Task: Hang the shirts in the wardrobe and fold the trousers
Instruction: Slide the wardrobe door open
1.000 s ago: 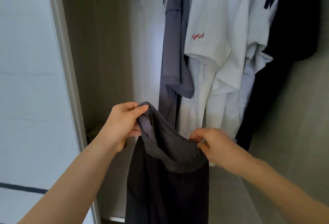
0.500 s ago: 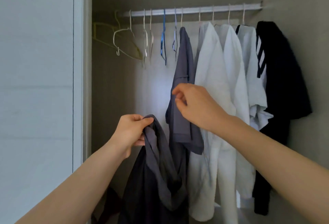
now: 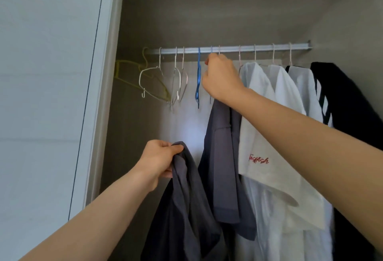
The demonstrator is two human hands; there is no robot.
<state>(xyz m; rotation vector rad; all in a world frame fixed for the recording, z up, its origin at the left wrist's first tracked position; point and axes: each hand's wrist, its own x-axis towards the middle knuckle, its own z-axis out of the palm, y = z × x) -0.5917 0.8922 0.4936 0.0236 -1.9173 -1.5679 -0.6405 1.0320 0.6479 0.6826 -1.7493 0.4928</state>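
**Dark shirt held up below the rail**

The wardrobe (image 3: 207,12) has grey walls, a pale door (image 3: 51,94) at its left edge and a rail (image 3: 265,48) across the top. White shirts (image 3: 269,136) and a black garment (image 3: 348,105) hang toward the rail's right end, and a grey shirt (image 3: 221,157) hangs mid-rail. The dark shirt (image 3: 186,209) hangs straight down below mid-rail, long axis vertical, its bunched top gripped in the left hand (image 3: 159,159). The right hand (image 3: 221,76) pinches a hanger (image 3: 211,50) at the rail.

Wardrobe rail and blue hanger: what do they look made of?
The rail looks like pale metal, perhaps aluminium: lengthwise ribs, dull silvery sheen. The blue hanger looks like plastic or plastic-coated wire: even saturated colour, faint gloss; too thin to tell which.
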